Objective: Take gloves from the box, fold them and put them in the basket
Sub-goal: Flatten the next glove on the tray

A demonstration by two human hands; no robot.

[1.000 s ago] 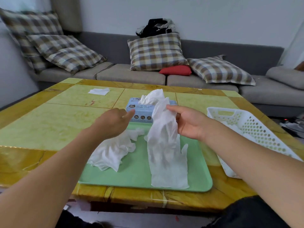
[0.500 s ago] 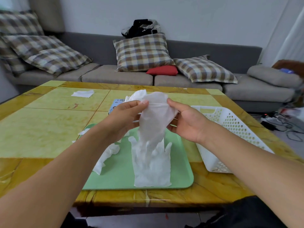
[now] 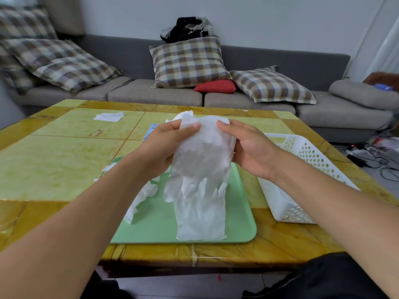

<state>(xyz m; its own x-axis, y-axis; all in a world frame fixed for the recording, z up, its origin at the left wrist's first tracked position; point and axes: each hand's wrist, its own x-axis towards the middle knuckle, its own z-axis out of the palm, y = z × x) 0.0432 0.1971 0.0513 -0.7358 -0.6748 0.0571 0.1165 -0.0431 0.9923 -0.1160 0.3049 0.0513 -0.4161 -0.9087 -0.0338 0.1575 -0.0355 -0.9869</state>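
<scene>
Grey sofa (image 3: pixel 216 98) with plaid cushions (image 3: pixel 187 61) – one red (image 3: pixel 216 86) – pale wall (image 3: pixel 259 22), yellow-green tiled table (image 3: pixel 54 160)

Two gloves (image 3: pixel 199 169), one basket (image 3: pixel 302 173), one tray (image 3: pixel 237 223)

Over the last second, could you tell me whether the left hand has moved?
Yes. The left hand has risen from the crumpled glove on the green tray and now pinches the top of the held glove.

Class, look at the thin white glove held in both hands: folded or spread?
Spread: the thin white glove hangs full-length from both hands' grip, its end resting on the green tray.
</scene>
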